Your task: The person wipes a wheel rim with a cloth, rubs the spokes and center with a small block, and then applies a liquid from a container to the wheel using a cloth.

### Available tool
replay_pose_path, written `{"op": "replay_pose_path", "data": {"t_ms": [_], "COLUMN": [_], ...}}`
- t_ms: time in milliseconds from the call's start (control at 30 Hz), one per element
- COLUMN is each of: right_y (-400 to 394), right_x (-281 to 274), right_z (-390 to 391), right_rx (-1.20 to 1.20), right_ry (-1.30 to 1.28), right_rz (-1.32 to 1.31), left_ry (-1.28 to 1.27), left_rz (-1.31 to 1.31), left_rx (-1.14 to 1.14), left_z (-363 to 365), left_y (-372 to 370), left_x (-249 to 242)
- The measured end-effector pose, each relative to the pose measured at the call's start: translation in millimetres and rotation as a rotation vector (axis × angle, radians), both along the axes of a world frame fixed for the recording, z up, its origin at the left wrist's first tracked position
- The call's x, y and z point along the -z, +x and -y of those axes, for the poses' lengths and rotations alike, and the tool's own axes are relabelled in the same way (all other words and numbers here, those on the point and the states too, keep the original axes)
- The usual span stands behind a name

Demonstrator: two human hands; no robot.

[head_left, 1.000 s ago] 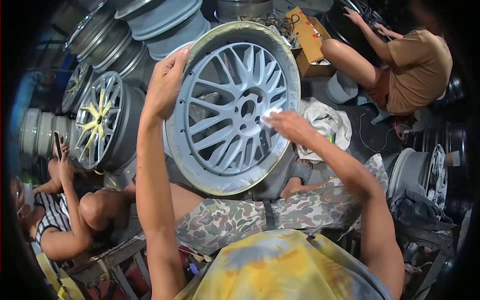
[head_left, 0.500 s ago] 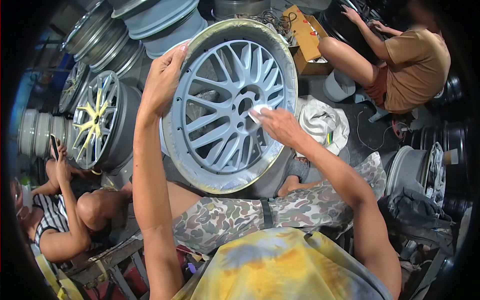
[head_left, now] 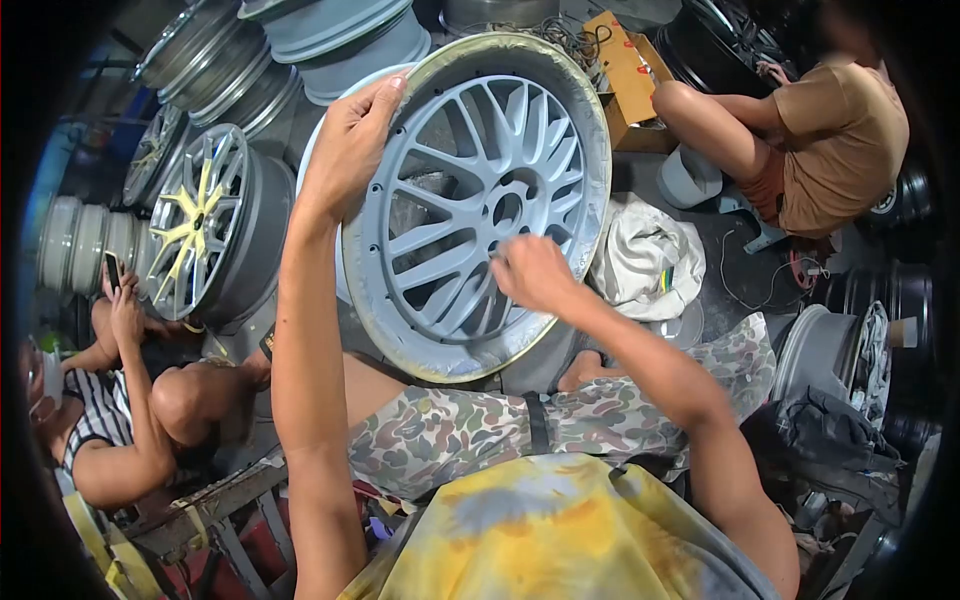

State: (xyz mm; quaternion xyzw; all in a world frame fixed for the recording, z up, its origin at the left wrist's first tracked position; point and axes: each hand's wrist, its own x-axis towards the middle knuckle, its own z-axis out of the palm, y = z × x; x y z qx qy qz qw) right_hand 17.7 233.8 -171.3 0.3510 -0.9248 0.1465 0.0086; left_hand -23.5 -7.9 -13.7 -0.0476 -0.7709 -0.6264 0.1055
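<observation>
A grey car wheel rim (head_left: 425,243) with many mesh-like spokes stands tilted in front of me, its outer lip dull and yellowish at the edge. At its upper left, my left hand (head_left: 352,140) is closed around the lip, thumb on top. My right hand (head_left: 537,272) is curled at the spokes just below the centre hole. A small white folded sheet showed in its fingers half a second ago; now the fingers hide it, and the hand is slightly blurred.
Stacked rims (head_left: 335,45) stand behind, and a rim with yellow spokes (head_left: 195,220) is on the left. A white sack (head_left: 648,255) and cardboard box (head_left: 630,85) lie right. One person (head_left: 840,140) crouches at upper right; another (head_left: 125,400) holds a phone (head_left: 112,268) at left.
My right hand has shifted slightly down over the spokes and turned, so the white sheet no longer shows. The rim and my left hand appear a little further right in view.
</observation>
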Motion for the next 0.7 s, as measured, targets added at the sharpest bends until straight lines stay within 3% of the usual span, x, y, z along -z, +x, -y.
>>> {"op": "replay_pose_path", "data": {"t_ms": [67, 133, 167, 200, 267, 300, 333, 400, 467, 533, 633, 700], "right_y": [-32, -42, -41, -44, -52, -55, -57, -56, -24, 17, 47, 40], "right_x": [-25, -36, -51, -45, -22, -12, -10, -6, -12, -1, 26, 60], "right_z": [4, -1, -8, -14, -30, -27, -19, 11, 37, 38, -5, -52], "right_rx": [0.100, 0.330, 0.345, 0.339, 0.443, 0.487, 0.492, 0.329, 0.277, 0.071, -0.039, -0.069], "right_ry": [-0.450, -1.249, -1.461, -1.455, -0.976, -0.937, -0.939, -0.911, -0.765, -0.817, -0.739, -0.497], "right_rz": [0.782, 1.170, 1.263, 1.272, 0.414, 0.212, 0.204, -0.245, -0.295, -0.163, -0.098, -0.001], "left_ry": [0.005, 0.001, 0.002, -0.014, -0.036, -0.031, -0.026, -0.007, 0.011, -0.039, -0.014, -0.030], "left_rz": [-0.031, -0.005, -0.005, -0.029, -0.054, -0.031, -0.010, -0.015, -0.014, -0.020, -0.008, 0.000], "left_rx": [0.005, 0.008, -0.003, 0.009, 0.035, 0.024, 0.010, 0.016, 0.020, 0.020, -0.005, -0.009], "left_z": [-1, 3, 4, 4, 3, 4, 3, -1, 0, 3, 6, 11], "left_y": [-2, -2, -2, -1, -1, -3, -4, -3, -2, -3, -1, -2], "left_x": [2, 4, 5, 5, 4, 5, 4, 2, 1, 1, 2, 3]}}
